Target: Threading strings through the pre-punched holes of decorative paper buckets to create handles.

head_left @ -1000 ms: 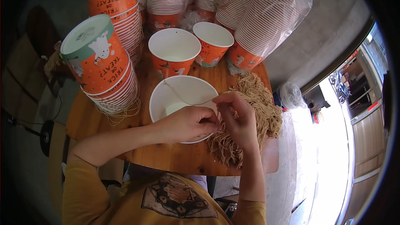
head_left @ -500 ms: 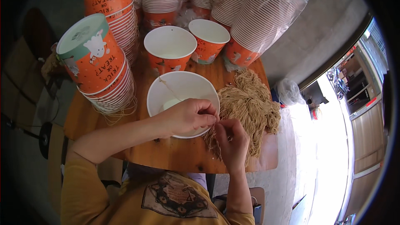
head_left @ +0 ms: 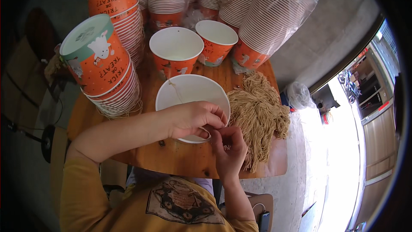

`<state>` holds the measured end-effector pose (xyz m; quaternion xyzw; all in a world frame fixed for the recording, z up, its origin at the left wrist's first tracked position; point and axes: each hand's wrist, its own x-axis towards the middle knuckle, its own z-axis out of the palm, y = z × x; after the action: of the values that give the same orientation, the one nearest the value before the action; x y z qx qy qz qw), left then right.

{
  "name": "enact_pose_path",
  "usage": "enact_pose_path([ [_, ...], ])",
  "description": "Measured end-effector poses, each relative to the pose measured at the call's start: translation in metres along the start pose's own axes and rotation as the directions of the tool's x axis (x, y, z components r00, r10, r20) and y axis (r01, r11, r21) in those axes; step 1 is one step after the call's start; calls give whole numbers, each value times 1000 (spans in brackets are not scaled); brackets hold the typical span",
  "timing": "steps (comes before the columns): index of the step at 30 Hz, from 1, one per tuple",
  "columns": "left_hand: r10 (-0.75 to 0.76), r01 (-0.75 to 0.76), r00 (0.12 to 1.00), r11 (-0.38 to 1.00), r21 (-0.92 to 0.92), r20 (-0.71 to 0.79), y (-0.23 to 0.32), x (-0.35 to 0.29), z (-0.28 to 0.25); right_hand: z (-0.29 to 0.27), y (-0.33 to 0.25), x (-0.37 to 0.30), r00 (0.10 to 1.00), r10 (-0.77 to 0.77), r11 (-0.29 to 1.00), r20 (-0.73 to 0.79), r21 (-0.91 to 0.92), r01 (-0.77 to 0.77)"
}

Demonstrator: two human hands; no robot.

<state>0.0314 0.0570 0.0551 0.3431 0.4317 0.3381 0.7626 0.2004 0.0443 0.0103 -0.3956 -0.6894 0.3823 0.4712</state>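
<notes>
A white-lined paper bucket stands mouth up in front of me, with a tan string passing over its far rim and running down inside. My left hand reaches across the bucket's mouth, its thumb and fingers closed near the near right rim. Against those fingertips, my right hand is pinched just outside the rim. A thin pale bit of the string shows between the hands; the exact grip is partly hidden by the fingers. Right of the bucket lies a heap of tan strings.
Two upright orange paper buckets, one larger and one smaller, stand behind. Upside-down stacked buckets with strings rise at left. Plastic-wrapped stacks line the back of the wooden table.
The front bucket has shifted slightly right. My right hand has moved left and closer to the left one, and both hands' fingers have changed position at the rim.
</notes>
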Motion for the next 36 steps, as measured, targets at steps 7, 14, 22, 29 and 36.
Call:
enact_pose_path([
  [7, 164, -159, 986, 980, 123, -30, -6, -2, 0, -20, 1, 15, 951, -309, 945, 18, -111, 309],
  [14, 283, -249, 953, 936, 250, -110, -3, -5, 10, -42, -16, 45, 797, -464, 698, 386, -395, 597],
  [22, 262, -216, 961, 913, 346, -91, -6, -8, 10, -51, -19, 61, 702, -470, 642, 536, -338, 688],
  [29, 261, -229, 964, 907, 354, -46, -6, -11, 11, -47, -9, 53, 800, -340, 878, 495, -139, 459],
  [36, 225, -222, 974, 896, 385, 37, -8, -17, 12, -45, 1, 45, 841, 82, 895, 535, 333, -298],
])
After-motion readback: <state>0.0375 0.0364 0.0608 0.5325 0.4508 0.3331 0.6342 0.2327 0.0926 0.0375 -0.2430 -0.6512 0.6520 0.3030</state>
